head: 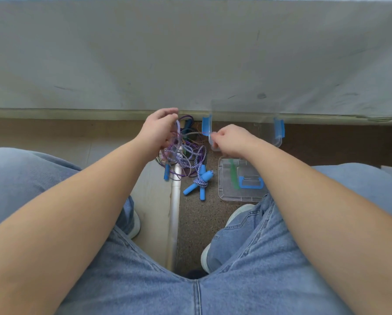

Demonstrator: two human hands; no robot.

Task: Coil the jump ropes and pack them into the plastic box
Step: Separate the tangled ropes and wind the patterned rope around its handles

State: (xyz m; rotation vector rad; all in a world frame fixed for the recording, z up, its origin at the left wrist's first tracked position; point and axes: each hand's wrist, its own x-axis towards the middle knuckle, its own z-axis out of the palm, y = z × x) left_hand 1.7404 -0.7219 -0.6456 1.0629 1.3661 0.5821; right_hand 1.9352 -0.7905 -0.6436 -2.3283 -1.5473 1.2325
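While L hand (159, 130) grips rope loops (178, 142), R hand (232, 139) pinches strand.

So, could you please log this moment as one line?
left hand: holds purple rope loops | right hand: pinches rope strand | box: open | lid: on floor

Left grip (159, 130) raised, right grip (232, 139) pinched.
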